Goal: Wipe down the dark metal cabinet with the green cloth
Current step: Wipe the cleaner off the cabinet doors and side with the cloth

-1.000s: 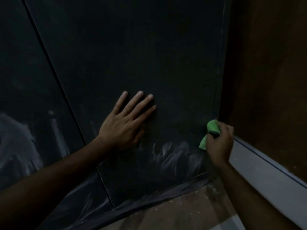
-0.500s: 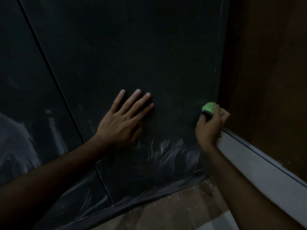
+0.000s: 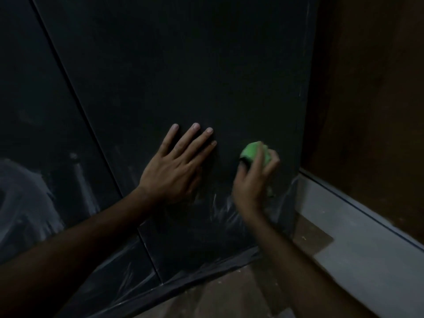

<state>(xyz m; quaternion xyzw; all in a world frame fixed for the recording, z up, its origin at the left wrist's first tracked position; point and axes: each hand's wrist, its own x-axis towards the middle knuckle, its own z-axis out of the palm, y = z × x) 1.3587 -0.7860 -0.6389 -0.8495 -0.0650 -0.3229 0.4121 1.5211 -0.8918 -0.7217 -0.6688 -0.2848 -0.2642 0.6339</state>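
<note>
1. Reaching in from the bottom edge, 2 bare forearms lead up toward the cabinet, the left one long and diagonal, the right one steeper.
2. Beneath them lies a strip of brownish floor point(image 3: 220, 297), with a pale ledge point(image 3: 358, 228) running along the right side below a brown wall point(image 3: 376, 111).
3. The right hand point(image 3: 254, 180) has its fingers curled round the green cloth point(image 3: 253, 153), bunched into a ball; the cloth sits against the lower right part of the door face, just right of the left hand's fingertips and apart from them. The hand is slightly blurred.
4. The left hand point(image 3: 174, 171) lies flat on the dark metal cabinet point(image 3: 183, 65), fingers straight and a little spread, holding nothing.
5. Pale streaks point(image 3: 224, 210) mark the panel below both hands, and more whitish smears show on the neighbouring panel at far left.
6. A thin vertical seam point(image 3: 75, 97) divides the 2 panels, slanting up toward the top left.
</note>
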